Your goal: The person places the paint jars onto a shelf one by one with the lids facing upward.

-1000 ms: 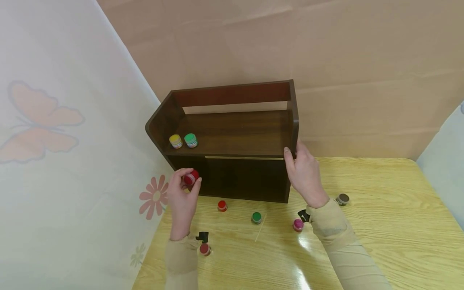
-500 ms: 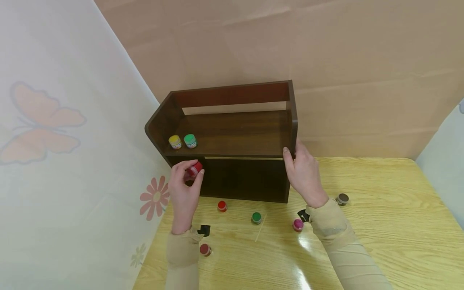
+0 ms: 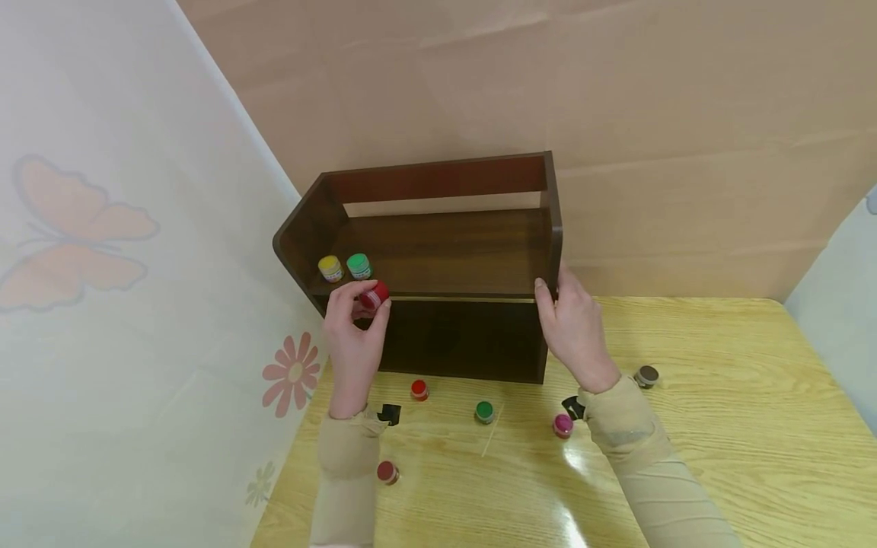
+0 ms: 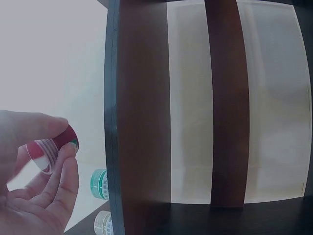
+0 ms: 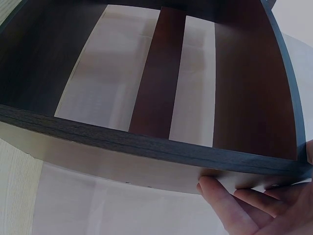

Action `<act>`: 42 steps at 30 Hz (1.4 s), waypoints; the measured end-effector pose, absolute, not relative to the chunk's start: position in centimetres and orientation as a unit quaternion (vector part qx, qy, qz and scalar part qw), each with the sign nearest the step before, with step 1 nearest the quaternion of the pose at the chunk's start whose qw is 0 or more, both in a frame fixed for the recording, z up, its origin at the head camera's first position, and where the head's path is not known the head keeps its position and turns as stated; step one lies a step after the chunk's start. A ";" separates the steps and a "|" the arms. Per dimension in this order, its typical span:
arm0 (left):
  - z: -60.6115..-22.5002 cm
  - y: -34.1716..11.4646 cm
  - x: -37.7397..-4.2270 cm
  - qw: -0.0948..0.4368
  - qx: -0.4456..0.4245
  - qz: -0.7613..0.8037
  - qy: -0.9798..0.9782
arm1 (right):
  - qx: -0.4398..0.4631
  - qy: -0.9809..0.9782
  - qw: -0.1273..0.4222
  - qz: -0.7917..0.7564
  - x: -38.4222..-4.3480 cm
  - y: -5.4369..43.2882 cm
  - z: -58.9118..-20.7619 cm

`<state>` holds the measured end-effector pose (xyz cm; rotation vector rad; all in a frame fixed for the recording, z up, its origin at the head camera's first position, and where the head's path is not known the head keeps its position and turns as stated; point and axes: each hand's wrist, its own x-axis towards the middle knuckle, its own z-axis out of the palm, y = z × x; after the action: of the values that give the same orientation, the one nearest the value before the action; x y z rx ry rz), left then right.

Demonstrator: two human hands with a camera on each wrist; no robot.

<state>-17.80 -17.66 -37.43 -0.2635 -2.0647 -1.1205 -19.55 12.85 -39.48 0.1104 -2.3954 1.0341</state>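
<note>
My left hand (image 3: 356, 346) pinches a small jar with a red lid (image 3: 374, 295) between thumb and fingers, tilted, just in front of the dark wooden shelf (image 3: 445, 251). The left wrist view shows the jar's red-and-white side (image 4: 45, 152) partly covered by the fingers. On the upper board, near its left front corner, stand a yellow-lidded jar (image 3: 330, 268) and a green-lidded jar (image 3: 359, 266). My right hand (image 3: 577, 331) grips the shelf's right side, thumb at the front edge, while its fingers (image 5: 217, 198) touch the panel's outer face.
Scattered on the wooden table (image 3: 719, 426) are a bright red jar (image 3: 420, 390), a dark green jar (image 3: 485, 412), a magenta jar (image 3: 563, 425), a brownish-red jar (image 3: 387, 472) and a dark grey jar (image 3: 647, 376). A patterned wall (image 3: 171, 380) rises close on the left.
My left hand has risen with the red-lidded jar, from in front of the lower compartment to the upper board's front edge, slightly rightward. The right hand has stayed on the shelf's side.
</note>
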 end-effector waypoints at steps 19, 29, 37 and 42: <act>-36.3 -16.2 -19.2 0.396 -0.107 -0.442 -0.798 | 0.040 -0.885 0.261 0.383 -19.5 13.0 -39.5; -36.0 -15.8 -19.8 0.400 -0.123 -0.457 -0.785 | 0.041 -0.885 0.267 0.379 -19.5 13.0 -39.4; -35.9 -15.3 -20.1 0.393 -0.106 -0.452 -0.793 | 0.039 -0.886 0.266 0.378 -19.5 13.0 -39.4; -35.9 -15.4 -20.3 0.402 -0.104 -0.438 -0.797 | 0.037 -0.884 0.266 0.383 -19.5 13.0 -39.4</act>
<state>-20.25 -15.39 -35.86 -0.2625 -2.0141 -1.1078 -19.50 13.02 -39.43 0.1000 -2.3875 1.0336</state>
